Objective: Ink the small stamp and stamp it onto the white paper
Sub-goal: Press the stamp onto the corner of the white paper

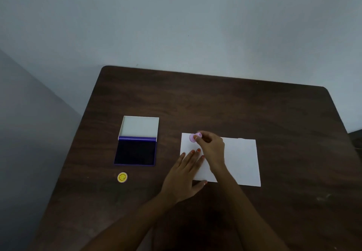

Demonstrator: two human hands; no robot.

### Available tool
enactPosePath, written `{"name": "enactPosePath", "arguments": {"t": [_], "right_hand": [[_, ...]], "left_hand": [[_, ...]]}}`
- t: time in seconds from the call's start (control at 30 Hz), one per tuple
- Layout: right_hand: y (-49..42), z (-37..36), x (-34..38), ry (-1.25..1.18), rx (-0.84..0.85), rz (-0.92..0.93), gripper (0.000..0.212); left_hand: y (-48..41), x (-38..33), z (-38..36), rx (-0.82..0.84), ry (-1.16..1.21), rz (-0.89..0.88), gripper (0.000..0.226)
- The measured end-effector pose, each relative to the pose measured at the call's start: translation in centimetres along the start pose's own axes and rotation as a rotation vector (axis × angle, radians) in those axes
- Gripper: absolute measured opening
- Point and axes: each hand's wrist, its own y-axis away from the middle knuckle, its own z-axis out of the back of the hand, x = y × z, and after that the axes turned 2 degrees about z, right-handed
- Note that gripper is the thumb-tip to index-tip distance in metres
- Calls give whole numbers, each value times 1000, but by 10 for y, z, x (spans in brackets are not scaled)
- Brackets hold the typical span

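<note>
Right hand [210, 146] pinches my small lilac stamp [194, 137] over the white paper [241, 160]'s far-left corner, seemingly tilted, round face leftward; left hand [185, 174] lies flat, fingers spread, on the paper.

The dark wooden table [235, 109] carries an open ink pad [136, 151], white paper [241, 158] and a yellow disc [122, 177].

One stamp [195, 137], one paper [239, 160], one ink pad [136, 152], one cap [122, 177].

On the worktop [235, 104] I see the open ink pad [135, 152] at left with a small disc [122, 177] in front of it, the paper [239, 160] well to their right, my left hand [184, 174] resting on the paper's near-left part, and my right hand [210, 146] holding the stamp [194, 137] over its far-left corner.
</note>
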Motion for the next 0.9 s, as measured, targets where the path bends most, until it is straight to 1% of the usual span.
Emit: {"name": "enactPosePath", "arguments": {"t": [0.13,0.23,0.53,0.73,0.9], "right_hand": [[-3,-18,2,143,-14,145,21],[-4,-25,-2,222,-14,197,21],[-8,-33,-7,291,25,215,26],[-7,-36,-7,355,52,208,30],[-8,-38,-5,427,85,238,28]], "left_hand": [[-1,0,2,-39,37,-11,65],[-2,0,3,-28,56,6,62],[-2,1,4,19,54,15,63],[-1,2,2,9,56,16,62],[-2,2,0,16,63,32,64]]}}
